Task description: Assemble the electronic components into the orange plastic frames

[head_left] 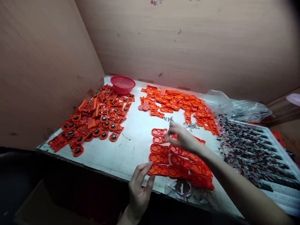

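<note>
Orange plastic casings lie in rows near the table's front edge, their hollow sides up. My left hand is at the front left corner of these rows. Its thumb and fingers are apart, and the fingertips touch the end of the nearest casing. My right hand reaches over the back rows with its fingers pinched together. Whatever it may hold is too small or hidden to name. Just behind it are small metal pieces in two loose heaps.
A pile of orange casings with round black parts covers the table's left side, beside a red basket. More bare casings are heaped at the back. On the right, a white foam tray holds wired parts, near a clear plastic bag.
</note>
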Motion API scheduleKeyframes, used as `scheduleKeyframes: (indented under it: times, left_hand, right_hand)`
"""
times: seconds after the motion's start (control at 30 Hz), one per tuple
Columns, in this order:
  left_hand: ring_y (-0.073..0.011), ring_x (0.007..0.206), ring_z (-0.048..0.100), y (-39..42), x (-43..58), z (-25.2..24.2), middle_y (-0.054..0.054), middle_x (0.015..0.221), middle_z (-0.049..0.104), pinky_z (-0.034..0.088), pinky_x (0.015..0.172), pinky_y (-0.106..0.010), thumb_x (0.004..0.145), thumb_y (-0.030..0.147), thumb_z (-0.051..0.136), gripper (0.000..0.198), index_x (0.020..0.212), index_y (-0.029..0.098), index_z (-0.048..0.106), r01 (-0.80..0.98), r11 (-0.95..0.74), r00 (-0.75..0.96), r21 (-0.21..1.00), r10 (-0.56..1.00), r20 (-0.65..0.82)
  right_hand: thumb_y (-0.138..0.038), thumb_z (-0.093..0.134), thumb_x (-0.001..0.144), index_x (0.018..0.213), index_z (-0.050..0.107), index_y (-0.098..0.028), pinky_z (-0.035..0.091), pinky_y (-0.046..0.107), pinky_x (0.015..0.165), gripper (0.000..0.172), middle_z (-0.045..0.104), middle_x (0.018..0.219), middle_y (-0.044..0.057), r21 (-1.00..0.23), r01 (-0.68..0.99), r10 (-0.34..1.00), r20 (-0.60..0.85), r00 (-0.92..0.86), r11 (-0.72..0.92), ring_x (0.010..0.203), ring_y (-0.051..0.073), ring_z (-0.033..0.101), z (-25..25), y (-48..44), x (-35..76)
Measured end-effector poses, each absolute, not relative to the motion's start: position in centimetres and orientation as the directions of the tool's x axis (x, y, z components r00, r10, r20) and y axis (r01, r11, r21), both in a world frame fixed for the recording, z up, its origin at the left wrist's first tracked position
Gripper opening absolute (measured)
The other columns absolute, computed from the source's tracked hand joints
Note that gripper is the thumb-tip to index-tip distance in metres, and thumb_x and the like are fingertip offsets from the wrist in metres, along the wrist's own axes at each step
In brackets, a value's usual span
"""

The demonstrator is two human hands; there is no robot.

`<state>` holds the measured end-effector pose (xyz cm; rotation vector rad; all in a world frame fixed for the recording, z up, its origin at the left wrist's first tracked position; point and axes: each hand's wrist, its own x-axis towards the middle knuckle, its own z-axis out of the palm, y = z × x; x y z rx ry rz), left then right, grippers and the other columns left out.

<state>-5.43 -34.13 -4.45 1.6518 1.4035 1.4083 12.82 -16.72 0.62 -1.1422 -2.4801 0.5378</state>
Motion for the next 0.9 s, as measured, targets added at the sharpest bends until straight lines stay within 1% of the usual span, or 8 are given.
scheduleKeyframes:
  times: [0.07,0.13,0.2,0.3,0.5,0.77,0.83,0.9]
  left_hand:
    - [-0.0191,0.095,0.061,-34.5,-4.6,-3.2,-0.008,0.104,0.063,0.054,0.081,-0.031,0.086,0.023,0.059,0.030,0.117,0.022,0.062,0.122,-0.086,-0.066,0.989,0.993,0.095]
    - [-0.0179,0.087,0.063,-34.6,-3.9,-2.6,-0.006,0.094,0.065,0.054,0.076,-0.029,0.082,0.028,0.065,0.021,0.101,0.019,0.070,-0.097,0.148,-0.004,0.984,0.989,-0.149]
    - [-0.0162,0.081,0.064,-34.5,-3.4,-2.6,-0.005,0.085,0.068,0.053,0.074,-0.027,0.076,0.029,0.072,0.017,0.088,0.016,0.072,-0.290,0.334,0.065,0.897,0.942,-0.330]
    - [-0.0136,0.072,0.065,-34.2,-3.3,-3.1,-0.004,0.079,0.070,0.053,0.070,-0.025,0.067,0.026,0.080,0.022,0.081,0.013,0.070,-0.494,0.505,0.189,0.708,0.857,-0.479]
    - [-0.0099,0.061,0.064,-33.7,-3.2,-2.6,-0.002,0.072,0.069,0.050,0.056,-0.018,0.062,0.027,0.084,0.032,0.085,0.012,0.068,-0.610,0.606,0.253,0.511,0.760,-0.599]
    - [-0.0067,0.060,0.060,-34.2,-2.3,-2.7,0.001,0.073,0.064,0.049,0.059,-0.017,0.061,0.026,0.084,0.032,0.083,0.013,0.065,-0.727,0.552,0.207,0.408,0.743,-0.636]
    - [-0.0070,0.060,0.059,-34.2,-2.1,-2.9,0.001,0.073,0.063,0.049,0.059,-0.018,0.065,0.029,0.082,0.032,0.086,0.014,0.064,-0.702,0.567,0.213,0.431,0.745,-0.632]
    - [-0.0100,0.063,0.060,-33.8,-2.2,-2.9,-0.001,0.075,0.064,0.050,0.060,-0.022,0.076,0.038,0.071,0.030,0.093,0.015,0.063,-0.580,0.535,0.141,0.615,0.809,-0.571]
  right_hand:
    - [-0.018,0.055,0.085,0.075,0.060,-0.019,0.044,0.031,0.062,0.011,0.055,0.077,0.006,-0.432,0.475,0.615,0.282,-0.736,0.767,0.074,0.019,0.049,0.5,-23.0,12.8]
    - [-0.015,0.051,0.087,0.073,0.058,-0.020,0.041,0.032,0.056,0.016,0.051,0.069,0.005,-0.346,0.501,0.607,0.389,-0.693,0.793,0.067,0.019,0.045,0.0,-28.0,12.7]
    - [-0.011,0.051,0.087,0.084,0.058,-0.019,0.042,0.033,0.056,0.011,0.053,0.072,0.005,-0.412,0.504,0.649,0.431,-0.626,0.759,0.067,0.019,0.045,-0.6,-31.0,12.8]
    - [-0.007,0.052,0.086,0.100,0.056,-0.020,0.046,0.034,0.060,0.020,0.054,0.079,0.006,-0.594,0.453,0.737,0.420,-0.530,0.664,0.071,0.020,0.049,-1.2,-32.3,13.4]
    - [-0.009,0.053,0.085,0.108,0.056,-0.024,0.048,0.033,0.056,0.028,0.055,0.084,0.006,-0.760,0.384,0.823,0.335,-0.459,0.524,0.073,0.020,0.055,-1.3,-32.0,14.4]
    - [-0.007,0.052,0.084,0.109,0.056,-0.023,0.049,0.034,0.060,0.030,0.053,0.085,0.007,-0.673,0.404,0.784,0.504,-0.362,0.619,0.074,0.020,0.053,-2.2,-32.5,12.7]
    - [-0.006,0.051,0.085,0.106,0.055,-0.021,0.049,0.033,0.061,0.027,0.052,0.086,0.007,-0.676,0.419,0.794,0.497,-0.349,0.607,0.076,0.020,0.053,-2.2,-32.1,12.4]
    - [-0.007,0.049,0.086,0.102,0.054,-0.020,0.049,0.032,0.063,0.021,0.050,0.087,0.007,-0.674,0.452,0.812,0.480,-0.332,0.584,0.079,0.020,0.052,-2.2,-30.9,12.3]
